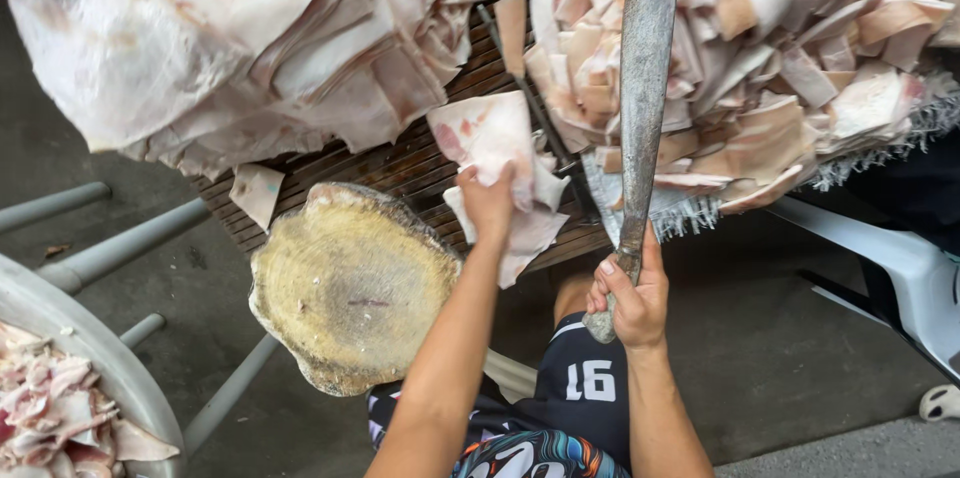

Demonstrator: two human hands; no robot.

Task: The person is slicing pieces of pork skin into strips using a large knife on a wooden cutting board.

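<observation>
My left hand (487, 204) grips a pale pink slab of raw pork skin (493, 136) lying at the edge of a slatted table (400, 170), just right of a round, worn wooden chopping block (350, 283). My right hand (628, 296) is closed around the handle of a long, dull grey cleaver-like knife (642, 78). Its blade points up and away over the heap of skin pieces.
Large sheets of pork skin (190, 38) pile at the upper left, and cut strips (780, 58) heap at the upper right. A metal basin (75, 358) with cut pieces sits at the lower left. Grey metal legs (120, 248) and a white plastic chair (900, 268) flank me.
</observation>
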